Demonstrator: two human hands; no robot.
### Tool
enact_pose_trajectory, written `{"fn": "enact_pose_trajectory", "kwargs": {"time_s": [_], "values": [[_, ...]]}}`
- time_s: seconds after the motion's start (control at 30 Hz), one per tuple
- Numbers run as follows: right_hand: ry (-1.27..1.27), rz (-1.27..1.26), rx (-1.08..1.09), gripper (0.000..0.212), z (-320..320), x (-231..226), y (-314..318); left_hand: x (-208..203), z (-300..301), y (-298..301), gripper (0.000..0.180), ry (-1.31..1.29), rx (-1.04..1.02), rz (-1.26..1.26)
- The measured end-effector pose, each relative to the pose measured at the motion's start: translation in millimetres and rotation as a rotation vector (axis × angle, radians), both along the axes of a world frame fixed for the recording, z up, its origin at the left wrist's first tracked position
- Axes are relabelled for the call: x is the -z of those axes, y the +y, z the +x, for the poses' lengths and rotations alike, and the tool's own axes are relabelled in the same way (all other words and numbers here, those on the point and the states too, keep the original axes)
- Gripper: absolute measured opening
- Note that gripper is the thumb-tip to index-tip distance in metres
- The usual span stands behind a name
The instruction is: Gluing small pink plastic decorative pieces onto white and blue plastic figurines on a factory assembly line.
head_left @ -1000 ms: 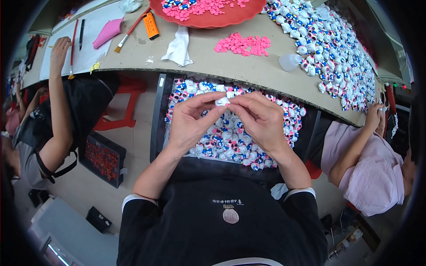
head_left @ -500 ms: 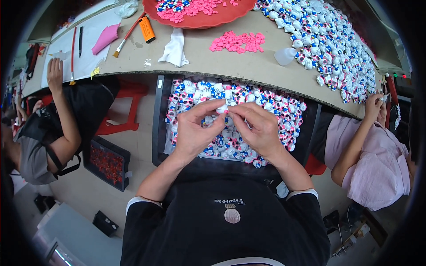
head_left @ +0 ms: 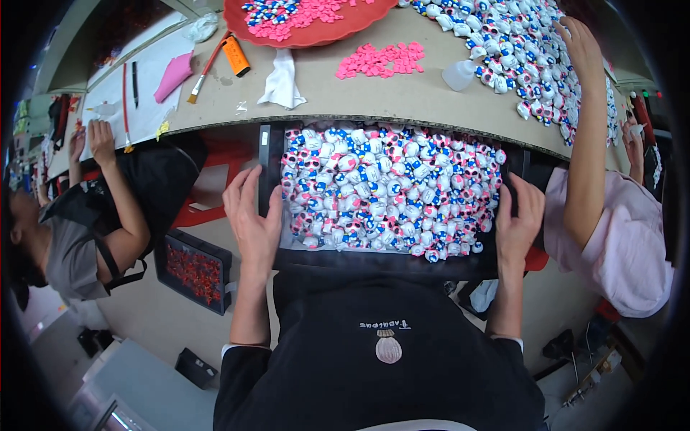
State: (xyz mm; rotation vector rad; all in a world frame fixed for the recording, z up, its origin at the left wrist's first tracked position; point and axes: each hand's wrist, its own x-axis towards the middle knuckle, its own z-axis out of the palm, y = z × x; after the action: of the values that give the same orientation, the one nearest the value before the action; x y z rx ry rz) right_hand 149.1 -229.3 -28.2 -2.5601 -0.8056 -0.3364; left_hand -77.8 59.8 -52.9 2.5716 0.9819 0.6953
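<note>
A black tray [head_left: 338, 263] sits in front of me, tucked against the table's edge and heaped with small white, blue and pink figurines [head_left: 388, 194]. My left hand [head_left: 251, 219] is at the tray's left side, thumb on the inner side and fingers along the outside. On the opposite side my right hand [head_left: 519, 223] holds the wall the same way, thumb inward. Neither hand has a figurine in it. The fingertips' contact with the outer walls is partly hidden.
On the table [head_left: 208, 115] lie a red dish [head_left: 316, 36], loose pink pieces [head_left: 381, 59], a white cloth [head_left: 282, 82], a translucent bottle [head_left: 458, 75] and a large figurine pile [head_left: 525, 57]. Co-workers sit on both sides; one arm [head_left: 586, 129] reaches toward the pile.
Both hands have parted from above the tray's middle and moved out to its sides. The small white piece they held is gone from them. The right co-worker's arm now extends over the table.
</note>
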Motion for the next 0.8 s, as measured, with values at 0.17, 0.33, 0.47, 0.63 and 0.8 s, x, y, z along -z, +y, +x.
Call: {"fn": "enact_pose_trajectory", "kwargs": {"time_s": [0.17, 0.33, 0.47, 0.63, 0.8], "values": [[0.099, -0.163, 0.041, 0.053, -6.7, 43.9, -31.9, 34.0, -44.9, 13.7, 0.055, -0.272, -0.001, -1.100], [0.607, 0.335, 0.017, 0.049, 29.0, 69.0, -71.5, 36.3, -33.6, 16.0, 0.059, -0.276, 0.084, -1.312], [1.228, 0.459, 0.037, 0.040, 53.0, 62.6, -60.9, 25.4, -50.9, 9.0, 0.060, -0.335, -0.011, -1.458], [1.205, 0.474, -0.051, 0.036, 72.1, 85.7, -66.6, 36.6, -60.4, 3.0, 0.055, -0.353, -0.015, -1.354], [1.297, 0.494, -0.119, 0.029, 83.1, 83.4, -51.9, 40.3, -84.3, -22.2, 0.056, -0.446, 0.000, -1.341]]}}
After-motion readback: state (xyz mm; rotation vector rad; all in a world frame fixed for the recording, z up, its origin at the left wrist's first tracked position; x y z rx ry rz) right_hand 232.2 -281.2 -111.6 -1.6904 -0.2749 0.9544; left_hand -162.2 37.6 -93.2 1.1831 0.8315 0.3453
